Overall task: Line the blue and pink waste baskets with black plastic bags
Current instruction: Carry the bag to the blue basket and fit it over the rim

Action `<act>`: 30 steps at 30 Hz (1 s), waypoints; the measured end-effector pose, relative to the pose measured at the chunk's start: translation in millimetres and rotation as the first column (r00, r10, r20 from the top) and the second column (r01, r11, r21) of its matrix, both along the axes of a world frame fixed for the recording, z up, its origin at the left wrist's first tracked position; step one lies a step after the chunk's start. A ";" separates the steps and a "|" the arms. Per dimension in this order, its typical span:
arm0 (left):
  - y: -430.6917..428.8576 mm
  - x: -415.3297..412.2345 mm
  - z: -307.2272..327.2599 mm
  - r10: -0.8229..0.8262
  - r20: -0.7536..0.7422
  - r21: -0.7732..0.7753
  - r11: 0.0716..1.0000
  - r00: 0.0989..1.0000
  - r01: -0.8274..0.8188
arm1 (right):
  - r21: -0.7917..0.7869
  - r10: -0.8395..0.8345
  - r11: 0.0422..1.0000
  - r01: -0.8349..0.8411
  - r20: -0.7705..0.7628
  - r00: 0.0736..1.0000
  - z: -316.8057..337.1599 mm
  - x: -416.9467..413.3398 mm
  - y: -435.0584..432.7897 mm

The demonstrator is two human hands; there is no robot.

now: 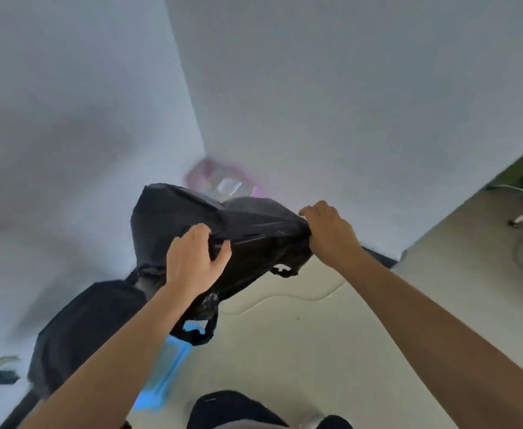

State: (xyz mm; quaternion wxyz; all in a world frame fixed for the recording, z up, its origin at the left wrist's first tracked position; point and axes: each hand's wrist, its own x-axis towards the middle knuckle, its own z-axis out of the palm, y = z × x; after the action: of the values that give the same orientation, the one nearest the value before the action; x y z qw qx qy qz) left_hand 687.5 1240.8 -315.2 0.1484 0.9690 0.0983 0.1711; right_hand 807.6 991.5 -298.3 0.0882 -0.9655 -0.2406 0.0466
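Above the floor, left hand (192,261) and right hand (328,233) each pinch the black bag (248,233) rim, stretching it apart, likely to open its mouth; blue basket (167,376) below already lined, pink basket (220,181) in corner bare.
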 end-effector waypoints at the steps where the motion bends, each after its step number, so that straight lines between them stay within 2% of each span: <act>1: -46.5 25.7 10.1 -0.098 0.003 0.009 0.995 0.995 0.098 | 0.056 -0.147 0.987 0.149 -0.038 0.988 9.4 5.3 -61.0; 4: -199.3 91.4 40.8 -0.394 0.017 0.007 0.919 0.919 0.394 | 0.181 -0.509 0.827 0.533 -0.164 0.845 36.0 -1.1 -239.0; 6: -305.5 120.1 60.7 -0.583 0.030 0.001 0.812 0.812 0.583 | 0.276 -0.691 0.635 0.722 -0.215 0.690 50.9 -22.4 -345.6; 8: -408.6 139.2 76.6 -0.727 0.038 -0.018 0.686 0.686 0.728 | 0.385 -0.814 0.406 0.829 -0.260 0.520 58.7 -50.7 -438.5; 10: -506.1 149.2 88.2 -0.822 0.055 -0.059 0.564 0.567 0.823 | 0.469 -0.883 0.199 0.861 -0.294 0.365 59.1 -84.4 -516.5; 13: -633.8 151.4 95.5 -0.916 0.091 -0.087 0.385 0.392 0.919 | 0.540 -0.921 -0.059 0.839 -0.354 0.163 48.7 -130.8 -604.2; 17: -777.0 156.6 87.0 -0.977 0.105 -0.092 0.176 0.185 0.980 | 0.558 -0.916 -0.329 0.762 -0.384 -0.115 28.2 -177.3 -695.1; 19: -843.1 162.0 78.5 -0.989 0.082 -0.143 0.108 0.121 0.984 | 0.554 -0.921 -0.371 0.746 -0.326 -0.216 22.0 -190.4 -742.9; 22: -937.6 175.1 68.0 -0.999 0.031 -0.206 0.032 0.039 0.978 | 0.463 -0.944 -0.330 0.823 -0.187 -0.273 24.5 -200.0 -819.1; 24: -1002.9 184.5 66.5 -1.000 -0.019 -0.142 -0.001 -0.004 0.990 | 0.358 -0.952 -0.305 0.883 -0.113 -0.284 29.1 -208.5 -870.7; 26: -1067.7 188.5 69.9 -0.995 -0.056 -0.115 -0.075 -0.082 0.990 | 0.292 -0.955 -0.294 0.910 -0.051 -0.292 31.0 -224.0 -918.6; 28: -1135.6 181.0 76.2 -0.978 -0.063 -0.056 -0.195 -0.198 0.979 | 0.263 -0.942 -0.325 0.909 -0.008 -0.334 31.7 -247.7 -961.3; 30: -1203.6 162.0 81.5 -0.959 -0.059 0.058 -0.280 -0.277 0.958 | 0.222 -0.915 -0.389 0.894 0.014 -0.402 30.3 -276.8 -999.6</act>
State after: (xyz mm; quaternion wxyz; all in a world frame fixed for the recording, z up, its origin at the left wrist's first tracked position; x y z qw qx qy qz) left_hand 849.5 37.2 -233.8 0.1864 0.6649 -0.7233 -0.0064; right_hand 530.8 -8.0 -268.0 0.1168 -0.7249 0.6610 -0.1549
